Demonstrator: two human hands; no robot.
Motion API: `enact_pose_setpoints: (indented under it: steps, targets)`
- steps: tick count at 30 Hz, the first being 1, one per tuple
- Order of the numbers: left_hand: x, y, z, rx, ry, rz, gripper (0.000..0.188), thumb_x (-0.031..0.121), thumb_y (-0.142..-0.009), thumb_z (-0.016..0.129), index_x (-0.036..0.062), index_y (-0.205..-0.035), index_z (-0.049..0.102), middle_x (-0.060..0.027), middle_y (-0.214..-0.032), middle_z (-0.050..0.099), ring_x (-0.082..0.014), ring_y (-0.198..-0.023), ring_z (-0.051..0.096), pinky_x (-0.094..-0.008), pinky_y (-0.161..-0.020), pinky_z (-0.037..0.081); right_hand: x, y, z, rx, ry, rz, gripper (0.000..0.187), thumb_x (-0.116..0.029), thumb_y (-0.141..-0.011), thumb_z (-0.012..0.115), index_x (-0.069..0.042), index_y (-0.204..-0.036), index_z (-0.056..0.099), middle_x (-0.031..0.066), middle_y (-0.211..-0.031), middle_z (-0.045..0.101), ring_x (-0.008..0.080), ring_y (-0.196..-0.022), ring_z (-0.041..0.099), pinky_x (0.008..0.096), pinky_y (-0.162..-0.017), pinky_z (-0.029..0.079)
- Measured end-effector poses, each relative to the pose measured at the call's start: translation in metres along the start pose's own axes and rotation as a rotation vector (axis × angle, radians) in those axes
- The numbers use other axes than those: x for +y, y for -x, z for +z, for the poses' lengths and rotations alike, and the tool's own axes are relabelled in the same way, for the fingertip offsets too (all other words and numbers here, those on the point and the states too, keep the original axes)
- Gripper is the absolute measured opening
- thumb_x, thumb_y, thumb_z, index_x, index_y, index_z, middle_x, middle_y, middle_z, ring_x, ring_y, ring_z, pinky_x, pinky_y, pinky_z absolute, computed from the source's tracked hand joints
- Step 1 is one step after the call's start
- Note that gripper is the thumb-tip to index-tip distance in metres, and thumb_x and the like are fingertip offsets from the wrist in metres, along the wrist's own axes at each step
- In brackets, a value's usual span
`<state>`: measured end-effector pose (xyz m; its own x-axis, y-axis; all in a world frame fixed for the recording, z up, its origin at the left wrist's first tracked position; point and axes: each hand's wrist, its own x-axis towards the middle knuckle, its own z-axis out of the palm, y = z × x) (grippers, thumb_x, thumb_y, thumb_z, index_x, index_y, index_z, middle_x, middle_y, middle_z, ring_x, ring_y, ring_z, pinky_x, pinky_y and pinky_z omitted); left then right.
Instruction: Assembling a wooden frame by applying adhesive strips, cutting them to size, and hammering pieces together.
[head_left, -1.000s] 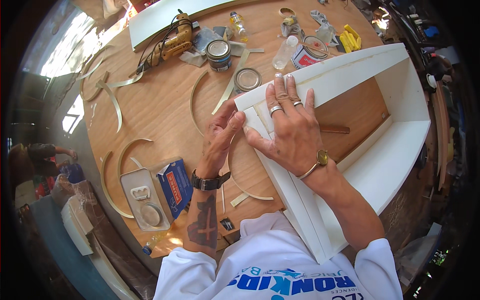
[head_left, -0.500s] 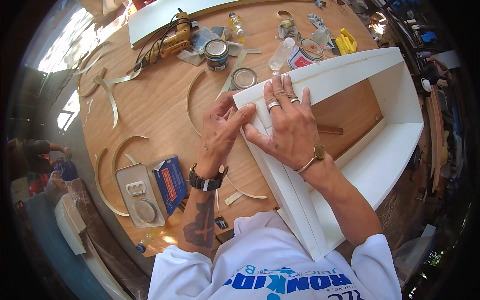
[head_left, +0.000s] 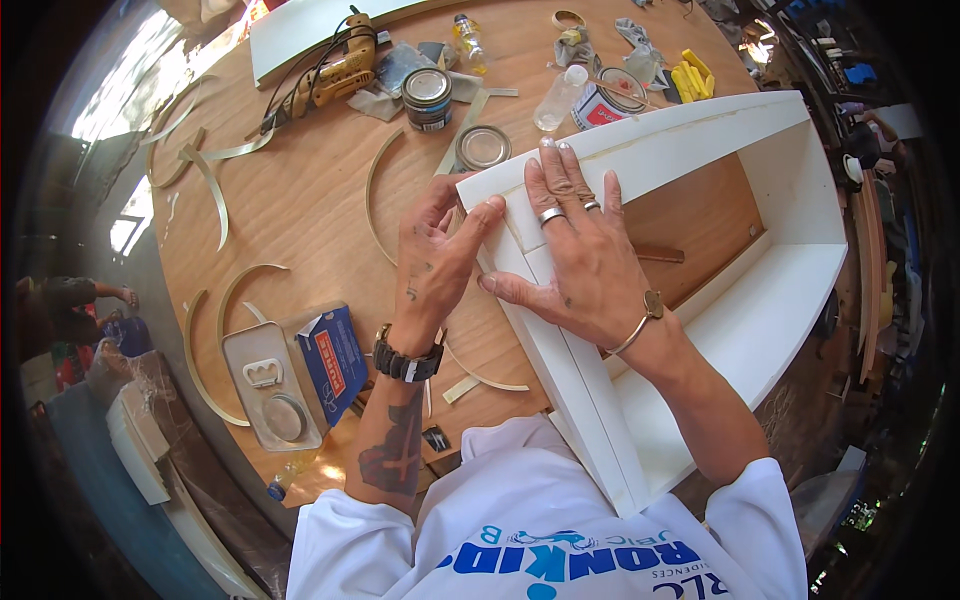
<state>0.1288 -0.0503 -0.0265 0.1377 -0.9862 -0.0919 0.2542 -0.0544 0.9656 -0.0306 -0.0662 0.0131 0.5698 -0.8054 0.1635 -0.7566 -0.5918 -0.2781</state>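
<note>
A white panel frame (head_left: 690,140) with an open middle stands on the plywood table (head_left: 300,220) in front of me. Brownish glue-like lines run along its seams. My left hand (head_left: 432,240) pinches the frame's near-left corner, its thumb on the upper face and its other fingers round the outer edge, partly hidden. My right hand (head_left: 592,260) lies flat on the top of the frame beside that corner, fingers stretched forward and thumb spread towards the left edge. Just beyond the corner stands a closed round can (head_left: 483,148).
Curved edging strips (head_left: 375,200) lie about the left side. A rectangular metal can (head_left: 270,385) rests beside a blue box (head_left: 338,360). Farther back are a yellow power tool (head_left: 345,65), a dark can (head_left: 428,100), a clear bottle (head_left: 560,100) and yellow pieces (head_left: 691,78).
The view has shifted slightly. Both hands keep nearly the same places at the frame's corner; my left thumb sits slightly closer to the edge.
</note>
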Motion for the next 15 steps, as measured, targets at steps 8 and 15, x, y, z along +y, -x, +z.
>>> enact_pose_setpoints:
  steps: [8,15]
  targets:
    - [0.004,0.004,-0.014,-0.120,0.090,-0.146,0.048,0.018,-0.082,0.069,0.0033,-0.126,0.055,-0.0092,-0.119,0.059,-0.0200,-0.109,0.052,-0.0329,-0.097,0.041,0.017,-0.003,-0.019,-0.123,-0.124,0.014,0.070,-0.035,-0.088,0.059,-0.001,-0.145,0.036,0.0155,-0.155,0.027,0.0296,-0.145,0.021,0.0510,-0.116,0.008]
    - [-0.004,0.001,-0.022,-0.245,0.117,-0.181,0.061,0.021,-0.078,0.072,0.0061,-0.133,0.050,-0.0115,-0.132,0.052,-0.0250,-0.125,0.043,-0.0417,-0.107,0.032,0.016,-0.006,-0.024,-0.150,-0.169,0.049,0.066,-0.027,-0.088,0.060,-0.003,-0.145,0.037,0.0134,-0.155,0.028,0.0282,-0.145,0.022,0.0509,-0.116,0.007]
